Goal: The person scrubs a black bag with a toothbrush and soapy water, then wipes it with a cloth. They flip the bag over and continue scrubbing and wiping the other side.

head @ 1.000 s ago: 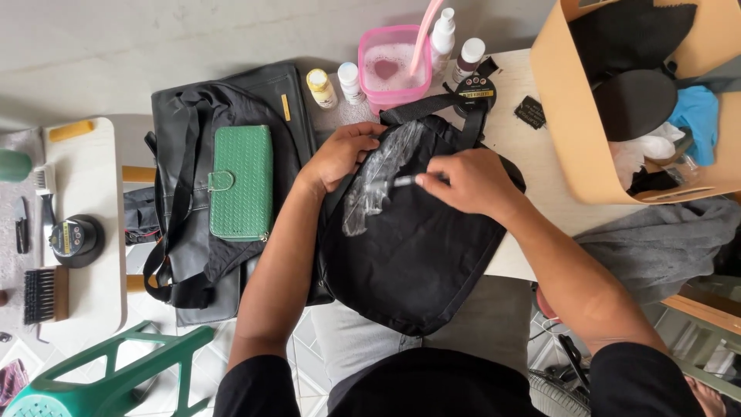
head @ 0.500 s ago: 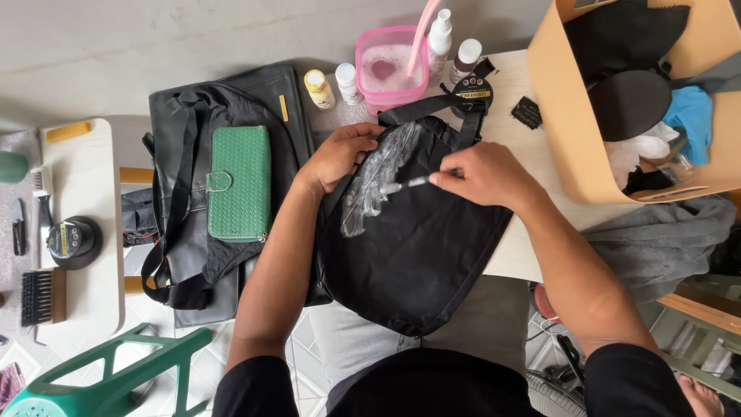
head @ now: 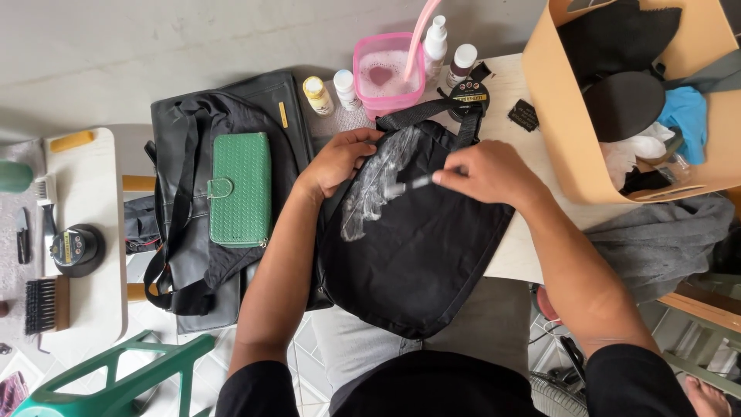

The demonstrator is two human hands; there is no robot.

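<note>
The right hand (head: pixel 490 174) is closed around a small brush (head: pixel 409 184), its tip on the foam patch (head: pixel 378 189) of the black bag (head: pixel 413 247). Compared with half a second before, this hand sits a little more to the right. The left hand (head: pixel 340 158) grips the bag's upper edge as before. The bag lies on a pale table (head: pixel 505 251) and hangs over its near edge. A pink tub (head: pixel 382 77) stands just behind it, a green wallet (head: pixel 239 189) to the left, and a cardboard box (head: pixel 567 131) close on the right.

Small white and yellow-capped bottles (head: pixel 318 94) are being kept beside the pink tub; a round black tin (head: pixel 470 96) is being kept nearby.
</note>
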